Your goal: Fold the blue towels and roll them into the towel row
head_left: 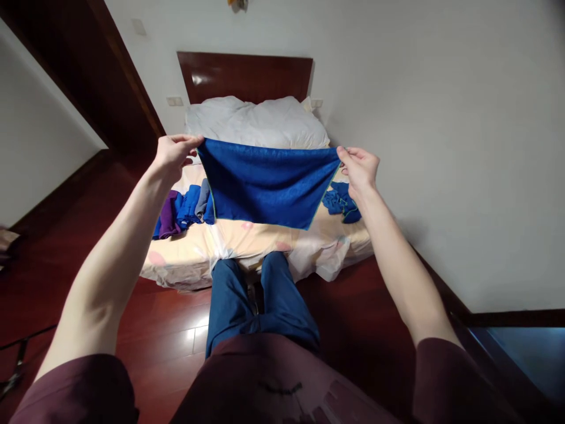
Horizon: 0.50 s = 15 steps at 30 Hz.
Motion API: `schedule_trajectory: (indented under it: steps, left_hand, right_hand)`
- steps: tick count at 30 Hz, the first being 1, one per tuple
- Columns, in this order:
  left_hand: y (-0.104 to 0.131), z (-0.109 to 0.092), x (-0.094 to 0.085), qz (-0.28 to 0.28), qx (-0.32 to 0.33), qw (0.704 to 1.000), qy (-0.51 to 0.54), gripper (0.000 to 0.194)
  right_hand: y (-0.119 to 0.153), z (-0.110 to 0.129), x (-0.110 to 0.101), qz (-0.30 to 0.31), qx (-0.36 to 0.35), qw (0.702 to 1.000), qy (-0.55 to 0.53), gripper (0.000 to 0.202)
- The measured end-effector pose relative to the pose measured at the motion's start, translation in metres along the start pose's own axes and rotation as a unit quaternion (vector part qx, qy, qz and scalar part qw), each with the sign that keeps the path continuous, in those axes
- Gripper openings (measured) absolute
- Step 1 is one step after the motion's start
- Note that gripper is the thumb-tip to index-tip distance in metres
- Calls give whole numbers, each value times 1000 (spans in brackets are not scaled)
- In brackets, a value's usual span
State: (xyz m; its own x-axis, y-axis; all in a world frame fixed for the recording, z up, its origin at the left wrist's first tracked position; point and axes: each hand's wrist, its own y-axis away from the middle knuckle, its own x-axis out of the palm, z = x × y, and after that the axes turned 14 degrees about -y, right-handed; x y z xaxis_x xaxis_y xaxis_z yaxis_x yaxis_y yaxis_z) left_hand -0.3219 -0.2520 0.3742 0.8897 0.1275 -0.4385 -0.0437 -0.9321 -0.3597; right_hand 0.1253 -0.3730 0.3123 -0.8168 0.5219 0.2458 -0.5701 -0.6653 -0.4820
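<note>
A blue cloth point(265, 185) with thin green edging hangs stretched in the air between my two hands. My left hand point(179, 154) pinches its upper left corner, and my right hand point(358, 165) pinches the upper right one. The lower edge hangs free above the bed, sagging slightly in folds. Left of it on the bed lies a row of rolled cloths in blue, purple point(168, 217) and grey point(202, 199). Below my right hand sits a crumpled blue cloth pile point(339, 201), partly hidden by that hand.
The bed point(247, 238) has a light patterned cover with plastic sheeting over its front edge. White bedding point(260, 121) lies against the dark wooden headboard point(247, 76). My legs touch or nearly touch the bed's front. A wall rises to the right.
</note>
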Motion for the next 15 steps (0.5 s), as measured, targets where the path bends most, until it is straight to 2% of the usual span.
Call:
schedule_trajectory:
  steps: [3,6,9,15]
  left_hand:
    - [9,7,6,1,-99,992,74,26]
    - [21,13,11,23,-83,993,75,36]
    - [35,19,10,66,-59,994,63,34]
    - [69,33,7,122,-65,990,29,39]
  right_hand:
    - [11,-2,-9,7,56,998,-8,52]
    - [24,1,-18,15,98,995,-7,53]
    - [39,8,-32,21,142,990,1,48]
    - [59,8,-66,10,191,981,25,39]
